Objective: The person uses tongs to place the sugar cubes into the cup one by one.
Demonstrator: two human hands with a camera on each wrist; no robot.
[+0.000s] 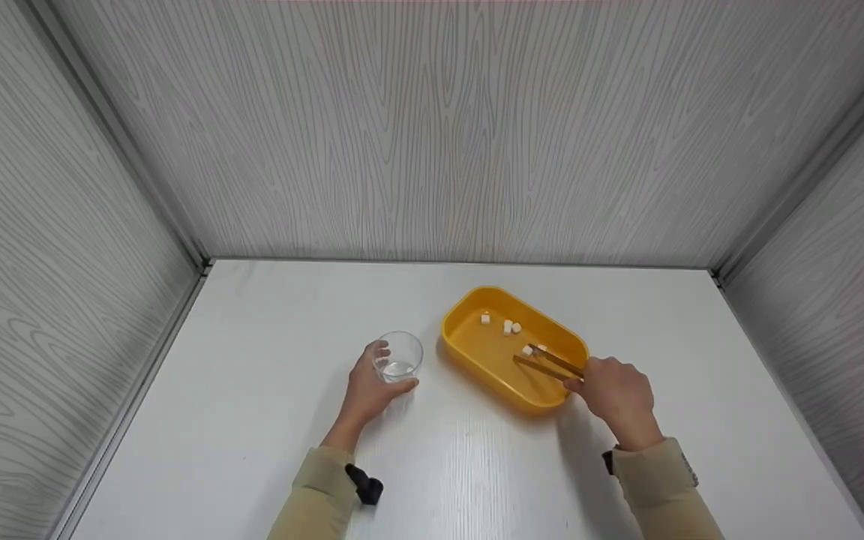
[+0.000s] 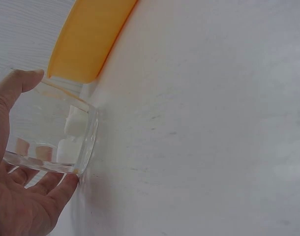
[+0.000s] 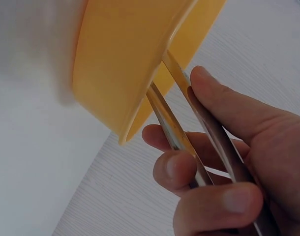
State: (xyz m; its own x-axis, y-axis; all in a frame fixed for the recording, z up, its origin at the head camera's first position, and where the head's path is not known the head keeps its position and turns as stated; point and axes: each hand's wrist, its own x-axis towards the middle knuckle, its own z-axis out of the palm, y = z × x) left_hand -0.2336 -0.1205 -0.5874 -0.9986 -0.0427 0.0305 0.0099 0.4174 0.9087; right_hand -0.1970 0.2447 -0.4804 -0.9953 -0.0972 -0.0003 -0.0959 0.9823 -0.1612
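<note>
My left hand point(image 1: 372, 386) holds a clear drinking glass point(image 1: 396, 366), thumb on one side and fingers on the other. In the left wrist view, white pieces show through the wall of the glass point(image 2: 42, 113) near its base. My right hand point(image 1: 616, 394) grips metal tongs point(image 1: 559, 362) between thumb and fingers, their two arms apart. The tongs reach over the rim of a yellow tray point(image 1: 477, 375). Inside it, a small white cube point(image 1: 527, 350) lies by the tips; whether they touch it I cannot tell. More white cubes point(image 1: 485, 319) lie farther back in the tray.
A white tabletop point(image 1: 267, 337) carries everything. Behind it rises a pale wood-grain panel point(image 1: 447, 150), with similar side panels at left point(image 1: 64, 300) and right point(image 1: 837, 285). The tray stands close to the right of the glass.
</note>
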